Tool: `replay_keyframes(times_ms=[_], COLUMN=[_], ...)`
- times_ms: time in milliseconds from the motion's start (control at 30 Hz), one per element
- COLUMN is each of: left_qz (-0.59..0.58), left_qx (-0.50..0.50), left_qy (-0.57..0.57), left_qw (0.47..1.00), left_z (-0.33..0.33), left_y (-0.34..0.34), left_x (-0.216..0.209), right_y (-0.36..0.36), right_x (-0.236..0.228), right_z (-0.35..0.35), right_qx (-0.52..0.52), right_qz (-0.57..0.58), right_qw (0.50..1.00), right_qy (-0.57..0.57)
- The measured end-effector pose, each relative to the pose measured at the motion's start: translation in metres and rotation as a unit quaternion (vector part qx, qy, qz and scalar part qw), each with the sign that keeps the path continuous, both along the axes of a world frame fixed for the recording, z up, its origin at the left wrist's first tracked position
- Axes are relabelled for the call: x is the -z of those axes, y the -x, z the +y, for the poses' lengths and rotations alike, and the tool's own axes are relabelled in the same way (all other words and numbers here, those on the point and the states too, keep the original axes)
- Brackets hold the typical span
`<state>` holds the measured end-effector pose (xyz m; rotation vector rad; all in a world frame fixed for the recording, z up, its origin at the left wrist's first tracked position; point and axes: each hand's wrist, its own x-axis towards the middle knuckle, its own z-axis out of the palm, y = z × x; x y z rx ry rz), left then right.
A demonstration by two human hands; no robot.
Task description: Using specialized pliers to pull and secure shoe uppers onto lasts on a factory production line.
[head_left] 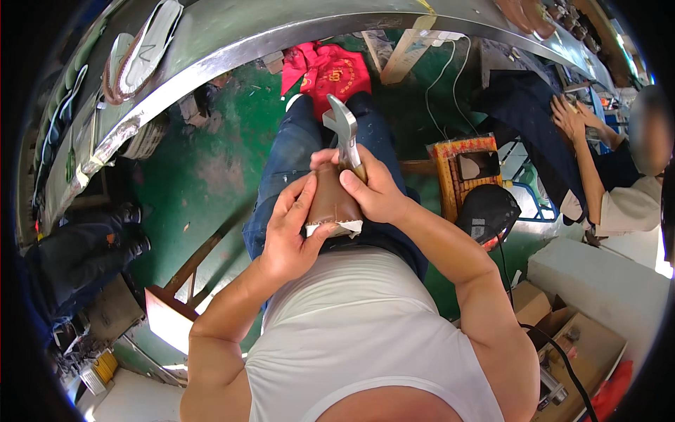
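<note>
Over my lap is a brown leather shoe upper point(333, 200) with a ragged white lining edge at its near end. My left hand point(290, 228) is closed round its left side, the thumb pressed along the white edge. On the other side, my right hand point(381, 191) grips a hammer point(344, 132) near its head, and its fingers also reach over the far end of the upper. The steel hammer head points up and away from me. Most of the handle is hidden by the right hand, and the upper's underside cannot be seen.
A metal-edged workbench point(232, 55) curves across the far side, with pale-lined shoes point(144, 56) at its left. Below it lies a red bag point(325, 69). At right are a beaded seat cover point(450, 176), a black cushion point(486, 214), a seated co-worker point(619, 169) and a cardboard box point(587, 352).
</note>
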<state>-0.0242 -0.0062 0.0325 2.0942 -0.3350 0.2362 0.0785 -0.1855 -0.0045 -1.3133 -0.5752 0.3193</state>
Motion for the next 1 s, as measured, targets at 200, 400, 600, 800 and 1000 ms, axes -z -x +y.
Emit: replay_keyframes(times_ms=[200, 400, 600, 800, 1000], left_qz=[-0.020, 0.012, 0.101, 0.350, -0.181], left_qx=[-0.101, -0.152, -0.071, 0.036, 0.059], left_qy=[-0.032, -0.094, 0.144, 0.143, -0.066], left_qw=[0.994, 0.984, 0.982, 0.925, 0.980], left_z=[-0.011, -0.010, -0.012, 0.000, 0.015], left_y=[0.014, 0.012, 0.008, -0.005, -0.047], left_x=[0.004, 0.007, 0.046, 0.041, 0.038], right_y=[0.005, -0.009, -0.018, -0.007, 0.005], right_x=[-0.012, -0.018, -0.009, -0.014, -0.023], right_z=[0.007, 0.023, 0.014, -0.003, -0.026], right_qx=[-0.025, -0.005, -0.024, 0.062, 0.147], right_qz=[-0.017, 0.004, 0.019, 0.005, -0.007], right_qw=[0.994, 0.986, 0.986, 0.996, 0.980], right_qy=[0.105, 0.167, 0.166, 0.069, 0.135])
